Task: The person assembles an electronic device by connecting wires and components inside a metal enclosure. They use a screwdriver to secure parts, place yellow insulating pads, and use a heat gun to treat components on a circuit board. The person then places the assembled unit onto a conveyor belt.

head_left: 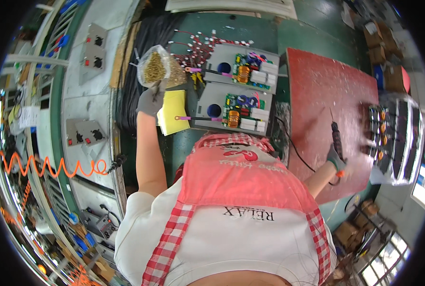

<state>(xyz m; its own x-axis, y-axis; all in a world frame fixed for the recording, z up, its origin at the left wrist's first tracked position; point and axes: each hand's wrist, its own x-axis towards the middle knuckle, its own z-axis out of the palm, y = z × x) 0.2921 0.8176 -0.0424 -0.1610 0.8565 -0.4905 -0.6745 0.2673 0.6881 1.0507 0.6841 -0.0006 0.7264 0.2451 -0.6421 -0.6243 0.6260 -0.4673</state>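
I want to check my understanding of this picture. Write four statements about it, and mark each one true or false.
1. The right hand holds a black tool with a thin shaft. True.
2. The yellow pad lies on the red work surface. False: it lies left of the green circuit boards.
3. The left hand is at the bag of small gold-coloured parts. True.
4. The apron is green. False: it is pinkish red, with checked straps.

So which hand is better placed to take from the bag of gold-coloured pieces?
Probably the left hand: it's at the bag, while the right hand, farther away, holds a black tool.
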